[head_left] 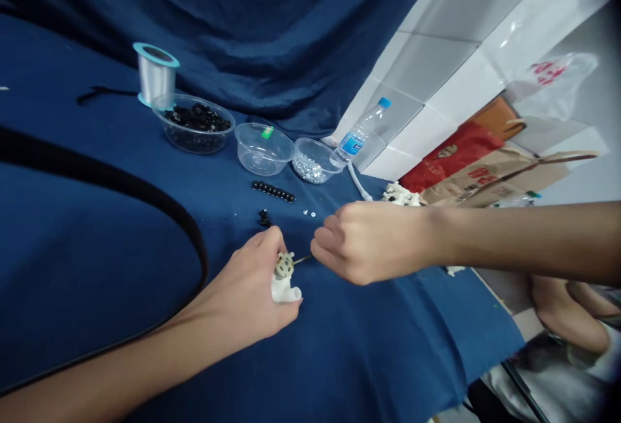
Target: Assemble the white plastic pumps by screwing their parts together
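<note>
Bead figurine [286, 279], white and tan, clamped in the left hand [245, 287], with fingers curled around its back. Long axis close to upright, tan end up, white end down, just above the blue cloth [369, 339]. Thin stiff strand [301, 259], perhaps wire or a needle, running from the figurine's upper right, almost level and rising slightly, toward the right hand [371, 242]. Right fingers [323, 242] drawn together at the strand's far end; actual hold on it hidden, so no telling whether pinched. Hands close together but apart, with only the strand bridging the gap.

Landmark: row of black beads [273, 191], with the figurine nearer the wearer, almost straight below it. Small black bead cluster [264, 218] just below the row; two tiny silver pieces [309, 213] off its right end; clear bowl of silver beads [310, 164] behind it; bowl of black beads [194, 127] behind and well left of it; spool of clear line [155, 74] farther back beyond that bowl.

Risks: sideways tug pulling the strand out of the figurine; too tight a squeeze loosening its beads; a sharp strand end pricking the left hand; a low right forearm sweeping the loose beads and silver pieces out of place.
</note>
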